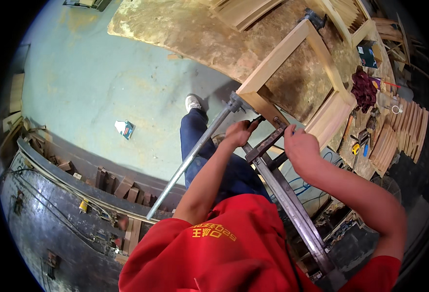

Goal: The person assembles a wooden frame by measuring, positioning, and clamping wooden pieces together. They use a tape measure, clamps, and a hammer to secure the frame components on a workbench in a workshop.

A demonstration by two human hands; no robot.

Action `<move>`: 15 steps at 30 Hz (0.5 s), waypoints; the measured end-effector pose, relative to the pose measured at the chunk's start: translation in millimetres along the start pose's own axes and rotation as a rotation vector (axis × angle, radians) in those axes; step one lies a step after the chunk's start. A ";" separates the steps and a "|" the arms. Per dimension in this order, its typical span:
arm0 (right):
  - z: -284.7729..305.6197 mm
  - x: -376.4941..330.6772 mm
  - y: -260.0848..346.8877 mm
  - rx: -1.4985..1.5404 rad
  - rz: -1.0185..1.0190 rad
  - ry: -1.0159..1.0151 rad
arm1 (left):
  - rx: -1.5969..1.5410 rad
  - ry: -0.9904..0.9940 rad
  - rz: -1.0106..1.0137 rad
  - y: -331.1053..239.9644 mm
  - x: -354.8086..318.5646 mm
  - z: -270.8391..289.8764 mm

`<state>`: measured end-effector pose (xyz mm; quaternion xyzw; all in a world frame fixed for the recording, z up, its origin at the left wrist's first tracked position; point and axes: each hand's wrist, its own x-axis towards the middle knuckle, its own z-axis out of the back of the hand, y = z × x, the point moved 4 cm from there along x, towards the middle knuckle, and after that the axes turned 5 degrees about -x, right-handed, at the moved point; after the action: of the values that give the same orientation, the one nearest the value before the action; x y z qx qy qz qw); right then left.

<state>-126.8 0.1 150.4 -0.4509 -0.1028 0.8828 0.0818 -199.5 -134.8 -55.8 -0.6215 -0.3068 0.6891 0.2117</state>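
Note:
A pale wooden frame (pixel 273 63) lies on the worn workbench, its near corner toward me. A long steel bar clamp (pixel 292 202) runs from that near side back past my right side, its dark jaw (pixel 265 144) just short of the wood. My left hand (pixel 238 134) is closed around a short dark handle (pixel 258 119) beside the frame's near rail. Curled fingers of my right hand (pixel 302 146) grip the end of the clamp's jaw; the palm side is hidden. Left of my hands, a round pipe clamp (pixel 190 160) reaches the frame's corner with its grey head (pixel 236 102).
The workbench (pixel 190 34) carries more wood parts, a dark red cloth (pixel 364 89), a green box (pixel 367 56), hand tools and stacked wooden strips (pixel 411 126). A small carton (pixel 124 129) lies on the floor at left. Wood offcuts (pixel 122 187) line a low ledge.

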 end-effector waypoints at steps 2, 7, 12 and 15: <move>-4.6 9.7 -3.0 0.029 -0.005 0.145 | -0.006 -0.002 -0.004 -2.2 4.4 3.8; 7.5 10.2 -33.2 1.098 -0.165 0.627 | 0.017 -0.053 -0.021 2.8 3.2 2.1; 30.9 -10.8 6.0 -0.008 0.053 -0.054 | 0.020 -0.067 -0.003 3.4 4.5 2.3; 24.0 3.0 -1.8 0.158 0.044 0.131 | -0.005 -0.055 0.015 0.4 3.5 6.0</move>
<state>-147.9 0.0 162.2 -0.5021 -0.0172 0.8584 0.1041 -205.8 -133.6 -58.4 -0.6051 -0.3095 0.7068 0.1962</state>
